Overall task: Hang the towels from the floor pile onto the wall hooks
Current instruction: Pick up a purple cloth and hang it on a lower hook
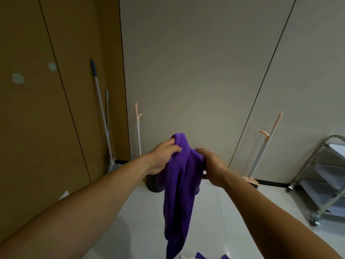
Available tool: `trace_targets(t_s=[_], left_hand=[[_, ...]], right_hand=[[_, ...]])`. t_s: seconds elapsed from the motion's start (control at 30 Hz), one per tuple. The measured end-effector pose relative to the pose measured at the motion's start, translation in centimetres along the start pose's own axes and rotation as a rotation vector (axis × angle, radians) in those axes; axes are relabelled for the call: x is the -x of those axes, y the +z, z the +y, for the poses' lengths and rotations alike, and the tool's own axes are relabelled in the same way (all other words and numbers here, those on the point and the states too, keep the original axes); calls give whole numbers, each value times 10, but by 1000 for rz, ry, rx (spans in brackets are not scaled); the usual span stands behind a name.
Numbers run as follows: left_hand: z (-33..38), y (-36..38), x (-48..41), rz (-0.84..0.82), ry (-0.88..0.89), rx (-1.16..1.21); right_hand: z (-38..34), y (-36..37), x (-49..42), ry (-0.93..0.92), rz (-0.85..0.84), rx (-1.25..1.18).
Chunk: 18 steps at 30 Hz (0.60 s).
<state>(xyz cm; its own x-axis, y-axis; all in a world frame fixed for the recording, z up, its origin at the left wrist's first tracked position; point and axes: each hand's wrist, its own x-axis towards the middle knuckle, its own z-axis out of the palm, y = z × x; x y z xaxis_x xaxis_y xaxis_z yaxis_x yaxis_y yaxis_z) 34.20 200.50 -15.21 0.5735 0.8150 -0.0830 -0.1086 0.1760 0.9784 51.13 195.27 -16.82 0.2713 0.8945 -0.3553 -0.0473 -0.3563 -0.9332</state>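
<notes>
Left hand [164, 156] and right hand [211, 165] both clutch a purple towel [179, 184] by its bunched top; narrowing it to one firm fold should help it catch a pale wall hook [17, 78].

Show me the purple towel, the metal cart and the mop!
purple towel [179, 193]: head view, on its hanging middle folds.
metal cart [324, 187]: head view, on its lower shelf.
mop [101, 109]: head view, on its pole.
</notes>
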Motion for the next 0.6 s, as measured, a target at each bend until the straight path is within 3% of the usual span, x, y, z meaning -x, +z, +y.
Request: trace_targets(t_s=[0.1, 0.2, 0.27, 0.33, 0.4, 0.5, 0.6], left_hand=[[14, 1, 2, 14, -61, -24], [25, -4, 8, 37, -175, -220], [29, -9, 13, 102, -240, -253], [33, -15, 18, 216, -275, -251], [34, -23, 22, 365, -304, -352], [25, -30, 25, 602, -312, -580], [15, -33, 31, 764, -296, -691]], right_hand=[[5, -10, -9, -67, -136, 240], [8, -28, -31, -113, -53, 354], [8, -39, -47, -179, 55, 572], [11, -49, -56, -203, 103, 800], [12, -55, -63, -167, 101, 849], [15, -52, -70, -96, 62, 671], [19, -41, -82, 85, -137, 23]])
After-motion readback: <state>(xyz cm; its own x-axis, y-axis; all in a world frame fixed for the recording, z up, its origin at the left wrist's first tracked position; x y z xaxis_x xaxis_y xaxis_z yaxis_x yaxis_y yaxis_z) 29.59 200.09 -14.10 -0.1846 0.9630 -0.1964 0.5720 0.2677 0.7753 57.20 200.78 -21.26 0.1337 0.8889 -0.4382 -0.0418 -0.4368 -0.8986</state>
